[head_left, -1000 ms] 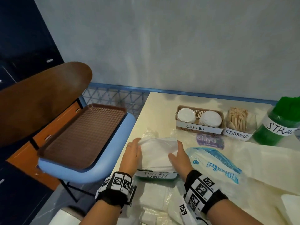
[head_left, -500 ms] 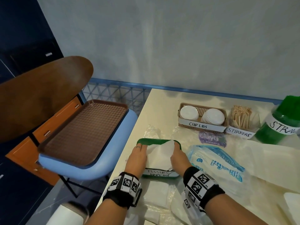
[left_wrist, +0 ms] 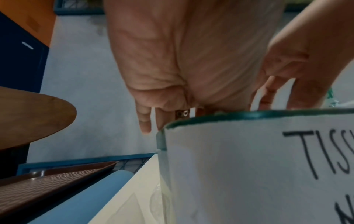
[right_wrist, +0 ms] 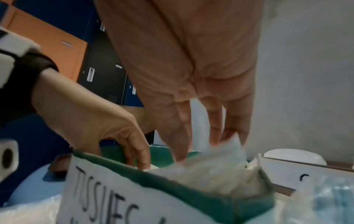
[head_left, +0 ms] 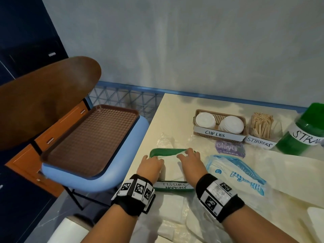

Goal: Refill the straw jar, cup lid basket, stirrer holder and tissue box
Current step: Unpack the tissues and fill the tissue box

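Note:
The green tissue box [head_left: 164, 152], labelled TISSUES/NAPKINS, stands near the table's left edge with white tissues [head_left: 171, 166] inside. My left hand [head_left: 151, 164] presses its straight fingers down on the tissues at the box's left side. My right hand [head_left: 190, 161] presses on their right side, its fingertips near the far rim. In the right wrist view the right fingers [right_wrist: 214, 121] point down into the crumpled tissues [right_wrist: 210, 171], and the left hand [right_wrist: 99, 121] dips into the box [right_wrist: 191, 189]. The left wrist view shows the box label [left_wrist: 249, 166] under my left hand [left_wrist: 182, 60].
Behind stand the cup lid basket [head_left: 214, 133], the stirrer holder [head_left: 261, 143] and the green straw jar [head_left: 301, 135]. A blue tissue pack [head_left: 235, 174], a purple wrapper [head_left: 229, 148] and loose napkins [head_left: 171, 204] lie around. Left of the table a brown tray [head_left: 87, 141] sits on a blue chair [head_left: 84, 179].
The tissue stack held between both hands has gone down into the green box. Both hands now lie lower, pressing on top of it.

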{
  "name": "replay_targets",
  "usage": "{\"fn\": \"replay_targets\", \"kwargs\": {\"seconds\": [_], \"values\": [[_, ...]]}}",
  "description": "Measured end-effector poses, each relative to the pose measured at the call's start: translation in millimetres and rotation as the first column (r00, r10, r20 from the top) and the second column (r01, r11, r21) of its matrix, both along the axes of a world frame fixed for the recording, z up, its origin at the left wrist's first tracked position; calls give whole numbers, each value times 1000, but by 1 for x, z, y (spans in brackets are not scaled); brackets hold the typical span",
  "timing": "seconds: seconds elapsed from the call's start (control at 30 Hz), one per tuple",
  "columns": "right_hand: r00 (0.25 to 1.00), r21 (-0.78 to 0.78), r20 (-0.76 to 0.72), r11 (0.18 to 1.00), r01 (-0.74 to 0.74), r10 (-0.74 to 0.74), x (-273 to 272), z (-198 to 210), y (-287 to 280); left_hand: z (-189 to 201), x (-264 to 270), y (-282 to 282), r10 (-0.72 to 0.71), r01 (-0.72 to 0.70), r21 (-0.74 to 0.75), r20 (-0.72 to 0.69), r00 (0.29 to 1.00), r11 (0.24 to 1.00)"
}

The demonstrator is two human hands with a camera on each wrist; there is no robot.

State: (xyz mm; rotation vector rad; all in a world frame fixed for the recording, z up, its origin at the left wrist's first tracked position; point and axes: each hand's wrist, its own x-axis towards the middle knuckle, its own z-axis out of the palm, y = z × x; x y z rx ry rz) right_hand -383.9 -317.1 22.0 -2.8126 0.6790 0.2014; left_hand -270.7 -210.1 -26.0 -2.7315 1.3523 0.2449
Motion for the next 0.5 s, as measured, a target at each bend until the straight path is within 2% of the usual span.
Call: {"fn": "replay_targets", "kwargs": {"seconds": [0.07, 0.17, 0.3, 0.5], "values": [[984, -18, -179, 1000, 7, -10, 3, 4, -2, 1, 2, -1, 18, -17, 48, -24, 1000, 999], [951, -55, -307, 998, 2, -19, 8, 2, -6, 10, -1, -2, 37, -28, 136, -69, 997, 990], [923, -106, -385, 994, -33, -10, 15, -1, -9, 11, -5, -3, 87, -67, 156, -125, 988, 985], [912, -92, -410, 995, -27, -14, 23, -14, -11, 11, -4, -4, 113, -94, 133, -146, 983, 987]]}}
